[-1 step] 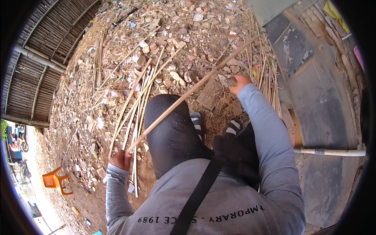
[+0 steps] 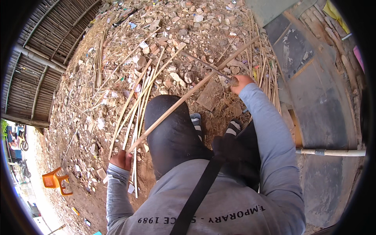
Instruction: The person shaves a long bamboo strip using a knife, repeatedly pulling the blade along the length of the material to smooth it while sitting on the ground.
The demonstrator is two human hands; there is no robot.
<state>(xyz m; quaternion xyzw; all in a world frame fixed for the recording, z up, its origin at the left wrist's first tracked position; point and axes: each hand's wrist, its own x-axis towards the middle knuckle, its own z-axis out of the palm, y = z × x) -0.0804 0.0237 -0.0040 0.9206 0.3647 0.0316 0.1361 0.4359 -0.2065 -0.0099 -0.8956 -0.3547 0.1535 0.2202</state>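
My left hand (image 2: 121, 159) is closed around the near end of a long bamboo strip (image 2: 168, 111). The strip slants up to the right, past my bent knee, toward the far litter. My right hand (image 2: 241, 84) grips the handle of a long-bladed knife (image 2: 201, 62). Its narrow blade points up and left, crossing the strip a short way from the fist; whether the two touch I cannot tell. Several pale split bamboo strips (image 2: 138, 103) lie on the ground beyond my left hand, just left of my knee.
Stones and dry litter (image 2: 180, 33) cover the ground ahead. More thin strips (image 2: 270, 78) lie at the right, beside dark flat sheets (image 2: 323, 105) and a pale pole (image 2: 333, 152). An orange plastic chair (image 2: 56, 181) stands at the left, below a bamboo-slat structure (image 2: 47, 27).
My right hand has shifted slightly to the right, and the knife's blade has tilted a little and shows more clearly. My left hand and the bamboo strip have stayed nearly in place.
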